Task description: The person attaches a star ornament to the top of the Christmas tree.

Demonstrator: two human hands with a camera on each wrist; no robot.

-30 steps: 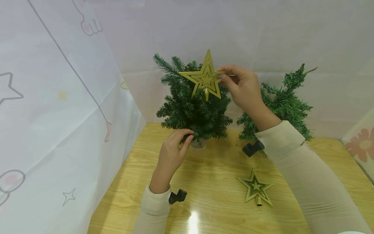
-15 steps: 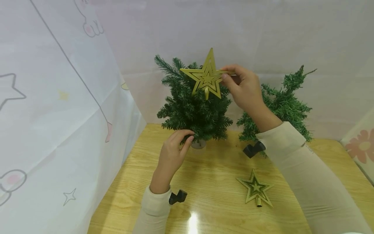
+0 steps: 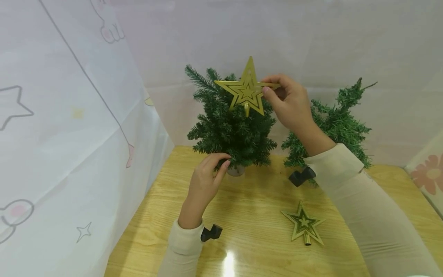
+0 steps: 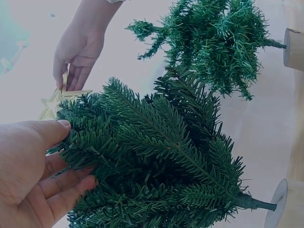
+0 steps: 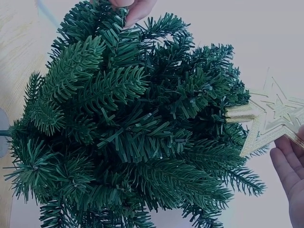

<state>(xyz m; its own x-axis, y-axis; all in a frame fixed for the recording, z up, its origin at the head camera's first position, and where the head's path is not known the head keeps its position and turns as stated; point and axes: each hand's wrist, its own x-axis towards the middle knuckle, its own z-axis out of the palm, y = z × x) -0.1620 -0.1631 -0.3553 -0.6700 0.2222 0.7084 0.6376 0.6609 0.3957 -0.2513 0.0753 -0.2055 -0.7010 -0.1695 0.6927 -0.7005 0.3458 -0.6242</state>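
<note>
My right hand (image 3: 290, 102) pinches one side point of a gold star tree topper (image 3: 247, 92), which stands upright at the top of the fuller green Christmas tree (image 3: 235, 134). In the right wrist view the topper's hollow stem (image 5: 241, 113) lies right at the treetop needles, its mouth partly hidden by them. Low on the same tree, my left hand (image 3: 204, 177) holds a branch. Thumb and fingers close around that branch tip (image 4: 88, 142) in the left wrist view.
A second, thinner green tree (image 3: 340, 123) with a bent top stands to the right, partly behind my right arm. Another gold star topper (image 3: 303, 222) lies on the wooden table (image 3: 242, 215). Printed cloth walls (image 3: 277, 38) rise behind and at the left.
The star topper has tipped slightly to the right in my right hand over the last second. My left hand stays on its branch; the whole head view has shifted a little.
</note>
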